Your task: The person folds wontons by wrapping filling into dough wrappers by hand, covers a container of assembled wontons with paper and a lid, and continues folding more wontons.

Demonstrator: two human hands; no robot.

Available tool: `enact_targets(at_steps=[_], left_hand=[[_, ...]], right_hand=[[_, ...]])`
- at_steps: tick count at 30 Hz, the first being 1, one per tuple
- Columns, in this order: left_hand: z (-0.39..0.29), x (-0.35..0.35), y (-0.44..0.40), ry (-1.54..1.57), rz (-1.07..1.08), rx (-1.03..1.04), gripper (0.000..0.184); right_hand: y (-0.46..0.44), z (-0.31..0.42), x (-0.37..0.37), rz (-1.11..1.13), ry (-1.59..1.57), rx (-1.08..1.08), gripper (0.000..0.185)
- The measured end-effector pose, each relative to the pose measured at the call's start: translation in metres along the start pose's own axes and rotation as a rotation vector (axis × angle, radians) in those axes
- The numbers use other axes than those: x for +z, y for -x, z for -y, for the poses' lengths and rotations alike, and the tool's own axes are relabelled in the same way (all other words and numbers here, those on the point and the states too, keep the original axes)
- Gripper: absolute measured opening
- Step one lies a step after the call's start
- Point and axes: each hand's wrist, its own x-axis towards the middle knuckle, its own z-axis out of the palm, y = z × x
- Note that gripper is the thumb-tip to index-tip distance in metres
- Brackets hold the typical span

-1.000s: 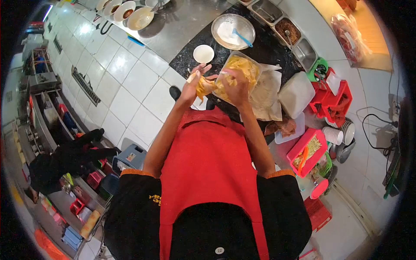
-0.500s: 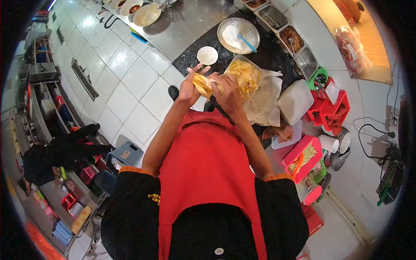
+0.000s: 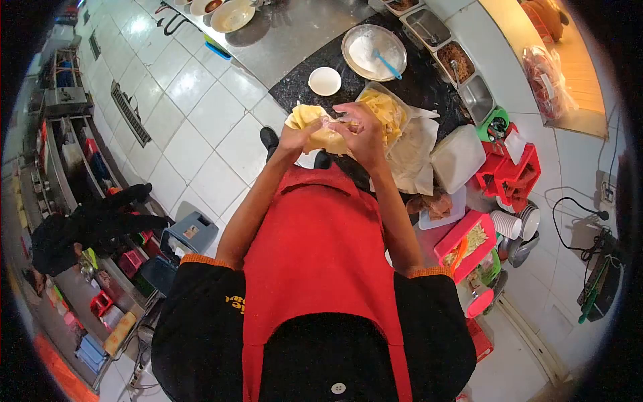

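From my end of the head view, I have both bare hands close together above the near edge of the black, powder-dusted work surface (image 3: 295, 88). The left hand (image 3: 293, 139) holds a thin, pale yellow, floppy sheet (image 3: 305, 116), its thumb laid over the soft material. The right hand (image 3: 365, 137) grips the same sheet from the other side, thumb and fingertips drawn in narrow on it. The sheet is creased and gathered between them, with an uneven, wavy edge; I can't make out whether anything lies inside the folds.

Just beside the right hand I see a clear rectangular plastic container (image 3: 404, 107) heaped with loose, folded yellow sheets (image 3: 386, 120). Beyond the hands stands a small, smooth, round white bowl (image 3: 325, 81). Farther out is a wide, round, shiny metal pan (image 3: 349, 61) holding fine white powder (image 3: 362, 49), with a slim blue plastic utensil (image 3: 387, 65) leaning in it and crossing its rim.

To the right of the container I get crinkled beige paper (image 3: 416, 161), then a whitish, rounded-corner plastic box or lid (image 3: 458, 159); its exact form I can't tell. Rectangular metal pans (image 3: 477, 100) line the far right edge, one filled with crumbly brown food (image 3: 455, 59). Nearer me, a glossy pink rectangular tub (image 3: 483, 253) carries pale shredded pieces (image 3: 475, 238).
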Motion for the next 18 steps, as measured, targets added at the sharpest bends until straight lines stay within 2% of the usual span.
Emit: enact_targets(at_steps=[2, 3, 5, 12, 14, 15, 18], left_hand=[[-0.003, -0.001, 0.001, -0.08, 0.011, 0.032, 0.026], [-0.005, -0.001, 0.001, -0.158, 0.022, 0.064, 0.027], [-0.006, -0.001, 0.002, -0.169, 0.029, 0.078, 0.026], [-0.015, 0.006, 0.005, -0.168, 0.037, 0.061, 0.027], [-0.016, 0.01, 0.008, -0.177, 0.072, 0.098, 0.024], [-0.018, 0.012, 0.009, -0.187, 0.105, 0.141, 0.022], [-0.021, 0.014, 0.012, -0.302, 0.095, 0.158, 0.02]], right_hand=[[-0.001, 0.008, -0.004, 0.086, 0.185, -0.139, 0.036], [-0.002, 0.006, -0.007, 0.086, 0.185, -0.139, 0.036], [-0.003, -0.002, -0.01, 0.162, 0.362, -0.309, 0.043], [0.0, -0.001, -0.01, 0.148, 0.304, -0.248, 0.042], [-0.003, -0.006, -0.011, 0.22, 0.387, -0.378, 0.043], [-0.002, -0.008, -0.01, 0.214, 0.39, -0.377, 0.043], [-0.002, -0.012, -0.008, 0.159, 0.26, -0.267, 0.044]])
